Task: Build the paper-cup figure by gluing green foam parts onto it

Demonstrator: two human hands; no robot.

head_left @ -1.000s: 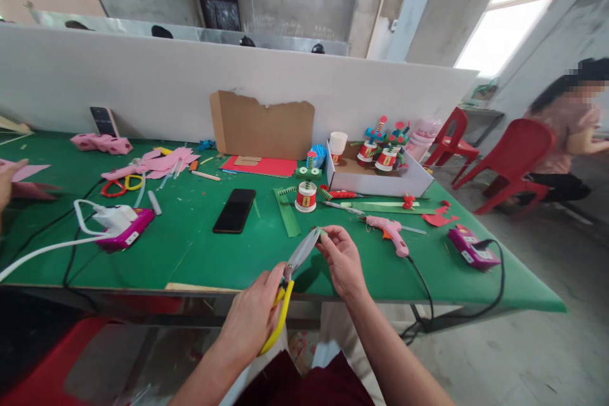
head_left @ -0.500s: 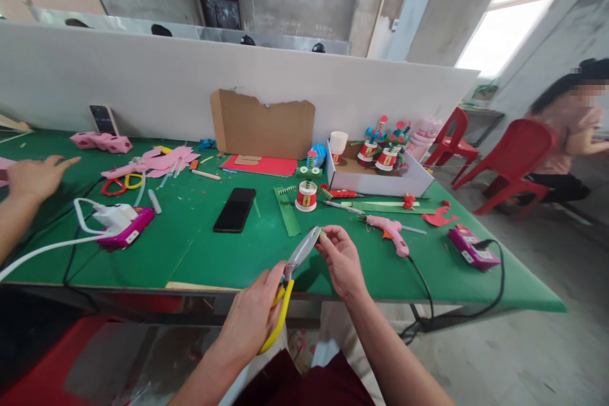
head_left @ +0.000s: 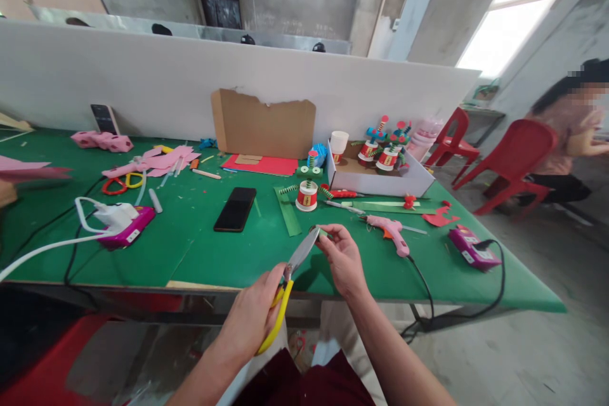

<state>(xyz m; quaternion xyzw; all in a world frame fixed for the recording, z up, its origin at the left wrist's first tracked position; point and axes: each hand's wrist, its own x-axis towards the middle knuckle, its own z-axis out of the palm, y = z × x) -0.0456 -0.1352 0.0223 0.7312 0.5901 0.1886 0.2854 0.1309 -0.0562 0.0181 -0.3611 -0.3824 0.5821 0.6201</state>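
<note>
My left hand (head_left: pixel 250 316) is closed around the yellow-handled scissors (head_left: pixel 280 320), whose metal blades point up and to the right. In my right hand (head_left: pixel 343 260), thumb and fingers pinch a small piece of green paper (head_left: pixel 323 233) right at the blade tips. Both hands are above the near edge of the green table (head_left: pixel 204 260). Beyond them stands a paper-cup figure (head_left: pixel 307 196) with green spring arms and a green head, beside a green paper strip (head_left: pixel 288 212).
A black phone (head_left: pixel 235 209) lies left of centre. On the right are a pink glue gun (head_left: pixel 387 231), a purple power strip (head_left: pixel 473 247) with a trailing cord, and a white box (head_left: pixel 380 185) of cup figures. Pink paper (head_left: pixel 174 160) and another purple power strip (head_left: pixel 128 230) sit left.
The scissor blades look narrower and closer together at the green piece. On the far left, the co-worker's hand has drawn back and pink paper has come into view there.
</note>
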